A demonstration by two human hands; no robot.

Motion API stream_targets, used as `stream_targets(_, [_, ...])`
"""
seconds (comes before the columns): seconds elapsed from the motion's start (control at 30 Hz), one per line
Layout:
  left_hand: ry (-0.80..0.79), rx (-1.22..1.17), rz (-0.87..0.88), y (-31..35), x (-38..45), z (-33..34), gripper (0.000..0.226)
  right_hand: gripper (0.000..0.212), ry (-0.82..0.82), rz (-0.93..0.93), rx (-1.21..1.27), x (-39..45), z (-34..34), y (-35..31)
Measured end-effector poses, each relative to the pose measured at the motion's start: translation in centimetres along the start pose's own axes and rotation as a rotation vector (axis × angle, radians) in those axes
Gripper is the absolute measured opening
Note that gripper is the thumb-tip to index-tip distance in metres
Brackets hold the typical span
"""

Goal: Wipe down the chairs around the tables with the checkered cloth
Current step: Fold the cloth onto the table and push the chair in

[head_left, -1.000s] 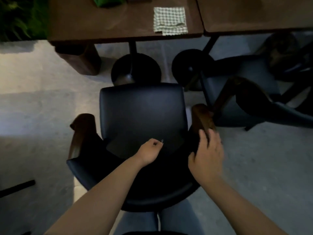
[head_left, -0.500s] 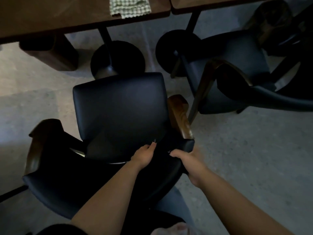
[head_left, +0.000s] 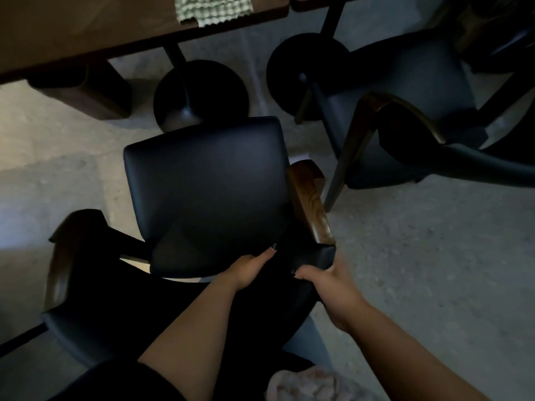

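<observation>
A black padded chair (head_left: 205,186) with wooden armrests stands right below me. My right hand (head_left: 327,277) grips the right end of its black backrest, just below the wooden armrest (head_left: 309,201). The fingers of my left hand (head_left: 249,269) reach into the dark gap at the seat's rear right corner, and what they touch is hidden. The green-and-white checkered cloth (head_left: 212,8) lies folded on the brown table (head_left: 86,33) at the top edge, away from both hands.
A second black chair (head_left: 405,111) stands close on the right, its wooden leg near my chair's armrest. Two round black table bases (head_left: 199,94) sit on the grey floor ahead. A wooden block (head_left: 84,91) stands under the table on the left.
My right hand came off the armrest and took hold of the backrest's right end. The view has swung so the chair sits left of centre and the cloth is at the top edge.
</observation>
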State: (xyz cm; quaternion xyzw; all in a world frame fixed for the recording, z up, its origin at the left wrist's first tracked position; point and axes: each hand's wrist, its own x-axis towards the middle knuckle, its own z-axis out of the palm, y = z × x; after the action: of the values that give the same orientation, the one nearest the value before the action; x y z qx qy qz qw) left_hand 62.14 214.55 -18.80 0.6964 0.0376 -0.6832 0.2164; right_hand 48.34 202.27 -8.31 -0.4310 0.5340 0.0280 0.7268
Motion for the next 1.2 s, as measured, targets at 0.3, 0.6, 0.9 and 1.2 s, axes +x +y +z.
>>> stream_targets(0.3, [0.146,0.003,0.121,2.9,0.7,-3.8,0.077,0.055,-0.001,0.007,0.070,1.7,2.2,-3.3])
stream_targets(0.6, [0.159,0.044,0.148,6.4,0.7,-5.4,0.098,0.051,0.002,-0.009,0.097,3.4,2.2,-5.9])
stream_targets(0.9, [0.190,-0.005,0.169,7.7,1.9,-6.3,0.089,0.039,-0.012,-0.034,0.043,5.2,2.5,-8.0])
stream_targets(1.2, [0.209,-0.045,0.175,8.4,3.3,-7.0,0.089,0.042,-0.001,-0.043,0.005,7.0,3.1,-8.8])
